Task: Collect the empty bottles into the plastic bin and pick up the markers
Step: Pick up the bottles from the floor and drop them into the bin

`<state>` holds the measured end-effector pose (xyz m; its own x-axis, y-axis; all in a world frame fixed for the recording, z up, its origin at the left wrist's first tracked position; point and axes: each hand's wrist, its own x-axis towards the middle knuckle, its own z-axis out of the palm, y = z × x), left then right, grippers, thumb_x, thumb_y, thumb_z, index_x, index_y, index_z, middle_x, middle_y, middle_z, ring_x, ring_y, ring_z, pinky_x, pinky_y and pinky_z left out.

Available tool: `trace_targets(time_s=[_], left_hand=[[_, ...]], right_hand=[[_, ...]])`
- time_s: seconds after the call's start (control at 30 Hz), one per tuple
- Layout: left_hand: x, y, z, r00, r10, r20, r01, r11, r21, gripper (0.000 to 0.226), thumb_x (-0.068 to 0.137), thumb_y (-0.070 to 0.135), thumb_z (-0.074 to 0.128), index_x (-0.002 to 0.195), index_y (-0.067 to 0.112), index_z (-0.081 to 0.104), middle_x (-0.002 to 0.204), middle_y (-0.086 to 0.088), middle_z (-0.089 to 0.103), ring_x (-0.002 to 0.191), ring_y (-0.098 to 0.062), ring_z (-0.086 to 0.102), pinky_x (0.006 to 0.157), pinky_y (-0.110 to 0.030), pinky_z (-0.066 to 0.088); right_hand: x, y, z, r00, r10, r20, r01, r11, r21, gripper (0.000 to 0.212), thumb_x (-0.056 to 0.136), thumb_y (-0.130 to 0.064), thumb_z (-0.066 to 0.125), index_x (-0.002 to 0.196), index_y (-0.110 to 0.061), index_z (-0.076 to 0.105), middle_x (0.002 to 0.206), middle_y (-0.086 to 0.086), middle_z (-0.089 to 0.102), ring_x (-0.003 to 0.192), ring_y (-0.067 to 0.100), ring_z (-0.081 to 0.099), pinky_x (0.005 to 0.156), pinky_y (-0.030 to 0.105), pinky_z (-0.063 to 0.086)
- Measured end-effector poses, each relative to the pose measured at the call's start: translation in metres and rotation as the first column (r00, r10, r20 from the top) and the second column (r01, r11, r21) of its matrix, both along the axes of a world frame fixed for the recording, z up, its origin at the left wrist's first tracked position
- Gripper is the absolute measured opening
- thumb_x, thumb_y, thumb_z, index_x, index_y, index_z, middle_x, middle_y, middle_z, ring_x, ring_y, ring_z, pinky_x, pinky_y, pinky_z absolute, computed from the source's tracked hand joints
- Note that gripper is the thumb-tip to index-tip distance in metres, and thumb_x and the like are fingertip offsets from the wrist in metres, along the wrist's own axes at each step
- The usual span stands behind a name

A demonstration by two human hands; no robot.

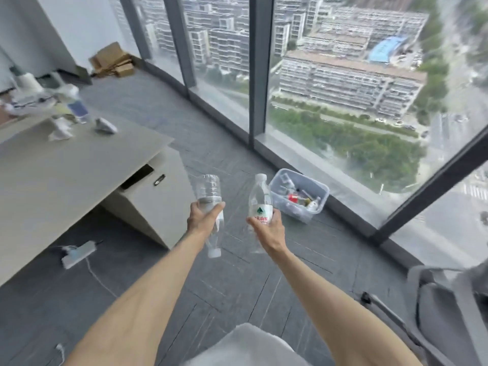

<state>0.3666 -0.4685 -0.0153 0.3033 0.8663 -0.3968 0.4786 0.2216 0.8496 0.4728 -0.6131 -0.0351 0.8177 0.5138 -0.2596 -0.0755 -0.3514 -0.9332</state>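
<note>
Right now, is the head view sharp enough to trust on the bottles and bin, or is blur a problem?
Head view: even daylight, no harsh glare; the labelled water bottle and the plastic bin read clearly; head view's far left, the desk clutter is motion-smeared; wide-angle lens bows the window frames.

clear bottle point(260, 200), white cap, red-green label.

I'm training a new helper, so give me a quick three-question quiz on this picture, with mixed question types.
1. True or false: the left hand holds a clear bottle cap down.
2. The red-labelled bottle is held by: A) the left hand, B) the right hand, C) neither.
3. Fill in: the plastic bin stands on the floor beside the ___.
Key: 1 true; 2 B; 3 window.
</note>
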Motion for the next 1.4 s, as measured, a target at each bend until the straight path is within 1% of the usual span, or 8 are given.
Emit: trace_targets(time_s=[0.13,0.27,0.43,0.67,0.87,0.97,1.17,1.4], left_hand=[[0.069,0.014,-0.013,0.996,-0.088,-0.01,0.088,0.996,-0.03,0.072,0.062,0.06,0.076,0.117,0.022,0.049,0.107,-0.007,0.066,0.094,-0.027,0.064,0.085,-0.044,0.056],[0.138,0.032,-0.031,0.981,-0.191,-0.031,0.189,0.98,-0.07,0.08,0.06,0.063,0.073,0.123,0.022,0.046,0.11,-0.007,0.063,0.098,-0.029,0.064,0.086,-0.045,0.056],[0.223,0.063,-0.055,0.964,-0.264,-0.03,0.259,0.959,-0.111,0.075,0.066,0.057,0.076,0.125,0.02,0.048,0.109,-0.005,0.064,0.099,-0.028,0.062,0.084,-0.036,0.053],[0.362,0.167,-0.096,0.919,-0.393,-0.021,0.381,0.903,-0.197,0.083,0.049,0.068,0.073,0.117,0.025,0.052,0.108,-0.002,0.066,0.098,-0.026,0.066,0.085,-0.05,0.056],[0.453,0.23,-0.091,0.856,-0.513,-0.067,0.486,0.842,-0.233,0.053,0.072,0.049,0.076,0.112,0.025,0.051,0.101,0.002,0.062,0.094,-0.024,0.065,0.084,-0.046,0.057],[0.494,0.244,-0.096,0.809,-0.581,-0.091,0.547,0.8,-0.247,0.059,0.072,0.052,0.074,0.117,0.024,0.049,0.103,0.002,0.061,0.091,-0.023,0.065,0.085,-0.045,0.057],[0.558,0.241,-0.116,0.738,-0.665,-0.114,0.612,0.731,-0.302,0.068,0.074,0.05,0.073,0.127,0.021,0.04,0.114,-0.005,0.059,0.084,-0.02,0.065,0.088,-0.049,0.054],[0.602,0.236,-0.151,0.73,-0.658,-0.184,0.595,0.745,-0.3,0.071,0.077,0.049,0.072,0.132,0.02,0.038,0.119,-0.005,0.056,0.094,-0.021,0.061,0.081,-0.041,0.056]], right_hand=[[0.065,0.0,-0.001,0.995,-0.099,-0.002,0.099,0.993,-0.059,0.055,0.078,-0.034,0.077,0.118,-0.015,0.044,0.086,-0.003,0.06,0.073,0.012,0.062,0.066,0.033,0.057],[0.12,0.005,-0.008,0.985,-0.171,-0.001,0.17,0.978,-0.125,0.049,0.08,-0.034,0.076,0.114,-0.016,0.046,0.083,-0.005,0.059,0.071,0.007,0.058,0.057,0.022,0.047],[0.185,0.028,-0.036,0.964,-0.26,-0.061,0.243,0.947,-0.209,0.054,0.075,-0.039,0.077,0.118,-0.019,0.051,0.096,0.002,0.065,0.081,0.013,0.063,0.072,0.033,0.055],[0.304,0.106,-0.067,0.89,-0.426,-0.166,0.373,0.886,-0.275,0.055,0.075,-0.039,0.076,0.119,-0.021,0.049,0.1,0.0,0.063,0.091,0.019,0.065,0.077,0.038,0.057],[0.38,0.16,-0.077,0.789,-0.554,-0.265,0.462,0.82,-0.339,0.058,0.075,-0.042,0.076,0.123,-0.019,0.053,0.106,0.006,0.066,0.092,0.024,0.068,0.064,0.035,0.058],[0.406,0.168,-0.086,0.721,-0.622,-0.305,0.522,0.777,-0.352,0.05,0.079,-0.04,0.073,0.12,-0.016,0.056,0.105,0.01,0.068,0.082,0.02,0.064,0.053,0.025,0.047],[0.446,0.164,-0.12,0.594,-0.73,-0.339,0.584,0.68,-0.442,0.061,0.076,-0.044,0.076,0.122,-0.016,0.048,0.104,0.007,0.065,0.093,0.025,0.066,0.074,0.039,0.055],[0.519,0.168,-0.18,0.53,-0.709,-0.465,0.499,0.704,-0.505,0.072,0.082,-0.043,0.069,0.138,-0.011,0.035,0.12,0.011,0.056,0.108,0.031,0.058,0.095,0.048,0.05]])
